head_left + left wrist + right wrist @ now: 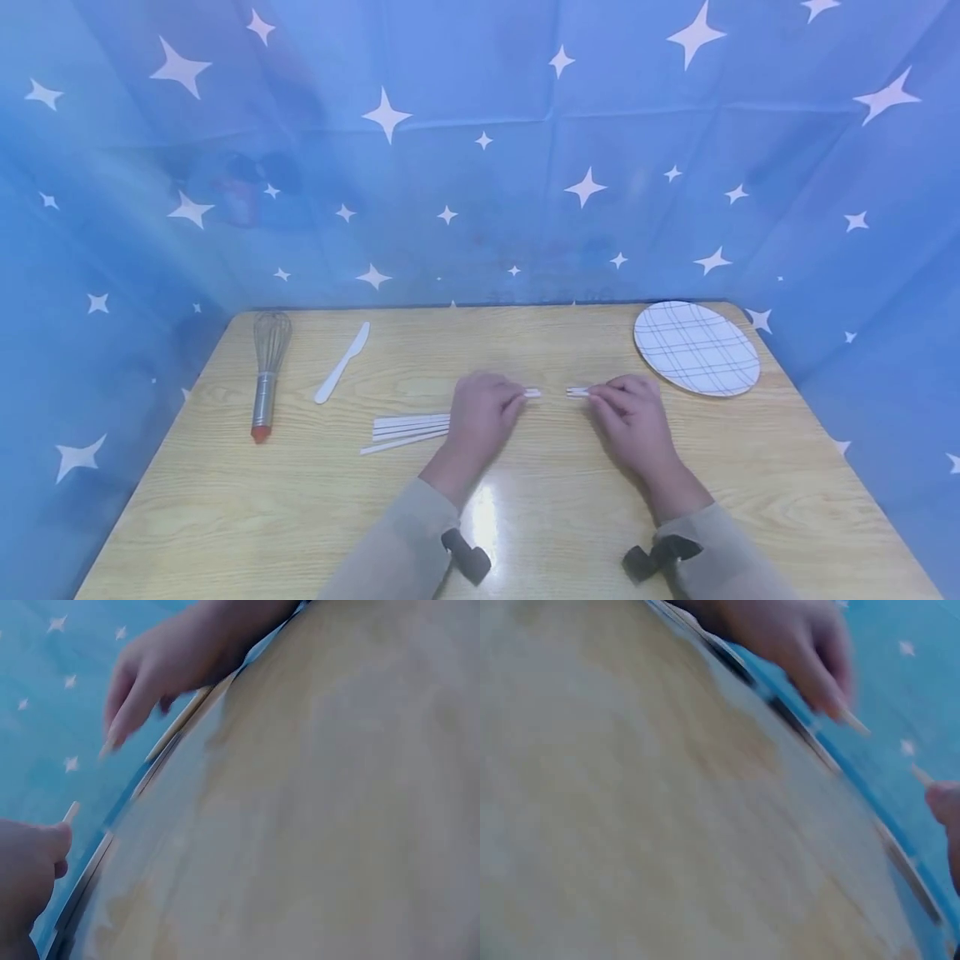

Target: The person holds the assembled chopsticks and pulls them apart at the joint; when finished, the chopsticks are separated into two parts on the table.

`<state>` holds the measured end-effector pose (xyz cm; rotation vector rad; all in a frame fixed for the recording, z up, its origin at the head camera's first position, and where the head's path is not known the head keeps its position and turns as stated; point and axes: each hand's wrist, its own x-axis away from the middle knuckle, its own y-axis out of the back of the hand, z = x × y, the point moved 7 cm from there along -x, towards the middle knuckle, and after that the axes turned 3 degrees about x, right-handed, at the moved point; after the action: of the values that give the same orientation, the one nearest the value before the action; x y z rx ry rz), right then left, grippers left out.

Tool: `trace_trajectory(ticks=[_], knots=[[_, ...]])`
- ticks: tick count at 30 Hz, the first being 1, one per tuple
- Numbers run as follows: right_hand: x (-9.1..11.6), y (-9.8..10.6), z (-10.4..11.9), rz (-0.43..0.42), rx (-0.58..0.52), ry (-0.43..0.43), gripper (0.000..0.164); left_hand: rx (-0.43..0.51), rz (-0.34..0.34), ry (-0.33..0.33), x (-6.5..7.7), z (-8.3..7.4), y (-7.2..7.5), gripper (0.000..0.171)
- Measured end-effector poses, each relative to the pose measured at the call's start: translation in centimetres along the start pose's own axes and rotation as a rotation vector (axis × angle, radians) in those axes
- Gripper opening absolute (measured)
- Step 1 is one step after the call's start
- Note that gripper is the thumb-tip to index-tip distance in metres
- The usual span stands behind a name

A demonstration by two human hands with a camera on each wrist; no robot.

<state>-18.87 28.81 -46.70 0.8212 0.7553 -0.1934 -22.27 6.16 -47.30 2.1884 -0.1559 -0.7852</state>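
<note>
My left hand [482,417] pinches a short pale stick end [532,393] between thumb and finger, pointing right. Facing it across a small gap, my right hand [633,417] pinches another pale stick end [577,392], which shows dark lines along it. In the left wrist view a thin stick [72,812] pokes out from the hand at the left edge. The right wrist view shows a similar stick tip [855,722], blurred. Several flat white sticks [408,427] lie side by side on the table, their right ends hidden behind my left hand.
On the wooden table [225,517], a whisk [266,375] with an orange end lies at the left. Beside it is a white plastic knife [342,362]. A white plate [697,348] with a checked pattern sits at the back right. A blue star-printed curtain [480,167] surrounds the table.
</note>
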Motion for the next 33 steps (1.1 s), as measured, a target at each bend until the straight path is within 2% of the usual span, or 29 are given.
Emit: trace_trajectory(ticks=[3,8,13,22,33], knots=[[-0.1,0.8,-0.8,-0.036,0.007,-0.018,0.017,0.028,-0.035,0.033,-0.1,0.8,0.3,0.007],[0.1,0.7,-1.0,0.012,0.027,0.014,0.019,0.035,-0.025,-0.002,0.0,0.8,0.0,0.007],[0.2,0.3,-1.2,0.037,0.031,0.001,0.018,0.017,-0.010,0.010,-0.1,1.0,-0.2,0.008],[-0.1,-0.2,-1.0,0.077,0.081,0.044,0.021,-0.020,-0.020,-0.006,-0.1,1.2,-0.2,0.009],[-0.2,-0.7,-1.5,0.143,0.126,-0.010,0.021,-0.032,0.047,0.055,-0.3,1.6,-0.6,0.009]])
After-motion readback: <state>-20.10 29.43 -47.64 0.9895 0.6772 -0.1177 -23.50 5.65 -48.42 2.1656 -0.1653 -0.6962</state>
